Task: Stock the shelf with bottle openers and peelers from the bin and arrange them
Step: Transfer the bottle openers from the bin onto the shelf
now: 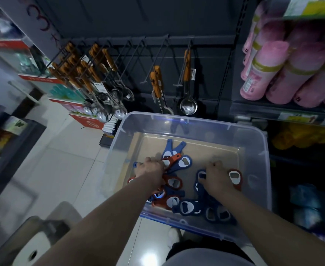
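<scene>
Reaching into the clear bin (196, 120), where the red and blue bottle openers (174, 182) lie heaped, left hand (152, 169) and right hand (217, 176) each curl down over a cluster, likely to gather several for the bare hooks (147, 82) above; whether either grip has closed, I cannot tell.

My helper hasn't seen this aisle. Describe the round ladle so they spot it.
Above the clear bin, hooks line the dark wall. The ladle hangs on the rightmost hook; its deep round bowl sets it apart from the oval spoons leftward.
</scene>
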The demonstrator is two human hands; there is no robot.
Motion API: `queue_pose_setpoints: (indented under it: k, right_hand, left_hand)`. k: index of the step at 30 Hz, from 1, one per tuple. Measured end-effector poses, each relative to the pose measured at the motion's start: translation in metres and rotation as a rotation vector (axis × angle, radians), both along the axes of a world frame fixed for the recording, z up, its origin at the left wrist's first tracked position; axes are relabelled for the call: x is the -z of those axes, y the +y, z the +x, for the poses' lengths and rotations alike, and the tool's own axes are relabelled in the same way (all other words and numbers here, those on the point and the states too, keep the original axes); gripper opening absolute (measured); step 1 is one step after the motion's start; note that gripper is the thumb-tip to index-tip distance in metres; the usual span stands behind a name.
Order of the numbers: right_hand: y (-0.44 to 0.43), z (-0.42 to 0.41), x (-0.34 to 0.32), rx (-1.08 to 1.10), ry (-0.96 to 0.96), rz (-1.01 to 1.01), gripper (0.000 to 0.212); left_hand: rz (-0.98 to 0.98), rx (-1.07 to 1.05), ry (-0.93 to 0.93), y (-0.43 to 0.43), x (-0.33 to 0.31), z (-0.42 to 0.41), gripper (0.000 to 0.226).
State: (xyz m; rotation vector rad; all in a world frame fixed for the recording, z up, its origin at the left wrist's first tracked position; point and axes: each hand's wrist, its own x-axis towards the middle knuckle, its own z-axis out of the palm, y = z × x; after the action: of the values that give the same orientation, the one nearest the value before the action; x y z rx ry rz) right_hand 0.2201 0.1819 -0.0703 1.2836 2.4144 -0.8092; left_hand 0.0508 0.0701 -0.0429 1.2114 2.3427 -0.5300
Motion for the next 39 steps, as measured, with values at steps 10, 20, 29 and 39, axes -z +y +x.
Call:
queue_pose_setpoints:
  k: [10,20,29,39]
  right_hand:
    - [-0.005,-0.007,0.001,0.057,0.128,-0.158,0.019]
    - [-0.035,-0.027,0.001,0.163,0.241,-0.106,0.045]
    - [-0.046,-0.039,0.004,-0.007,-0.065,-0.078,0.022]
    - [-0.033,-0.005,-0.079,0.3,0.359,0.159,0.013]
  left_hand:
    - [0.185,-0.219,-0.116,-0.005,-0.014,-0.028,0.026]
    - [0.456,-0.35,-0.196,-0.013,-0.024,-0.029,0.024]
    - [0.533,-0.353,-0.289,-0.029,-0.029,-0.035,0.021]
    - [0.698,-0.343,-0.513,0.0,-0.046,-0.012,0.015]
